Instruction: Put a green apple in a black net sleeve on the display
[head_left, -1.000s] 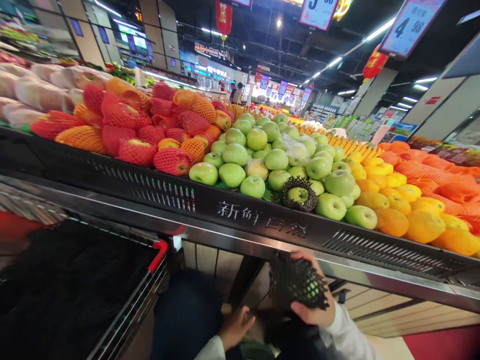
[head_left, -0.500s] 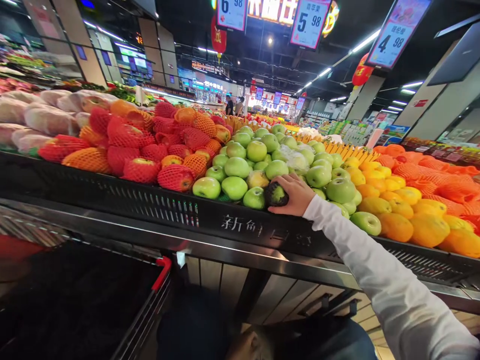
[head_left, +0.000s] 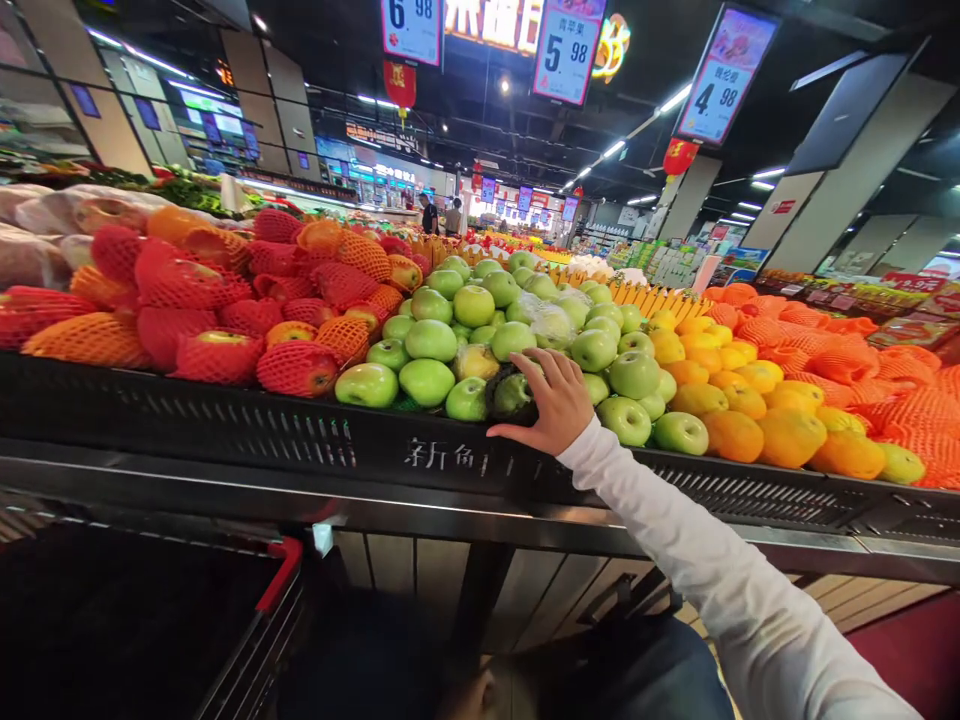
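Note:
My right hand (head_left: 551,402), in a white sleeve, reaches over the front rim of a black produce tray (head_left: 217,425). Its fingers and thumb are spread around the right side of a green fruit in a dark net sleeve (head_left: 514,397); whether the fingertips touch it is hard to see. The netted fruit rests at the front of a pile of green apples (head_left: 431,341). Beside it lies a yellowish fruit in clear wrap (head_left: 477,362). My left hand cannot be made out; a blurred, brownish patch at the bottom edge is unclear.
Red and orange net-wrapped fruits (head_left: 221,357) fill the left. Oranges (head_left: 791,437) and orange-netted fruits (head_left: 840,362) lie to the right. A cart with a red corner (head_left: 281,573) stands at lower left. Price signs (head_left: 570,50) hang overhead. People (head_left: 429,215) stand far back.
The view has shifted, so the display sits farther left. My right hand's fingers have opened out from around the netted fruit, which stays at the tray's front.

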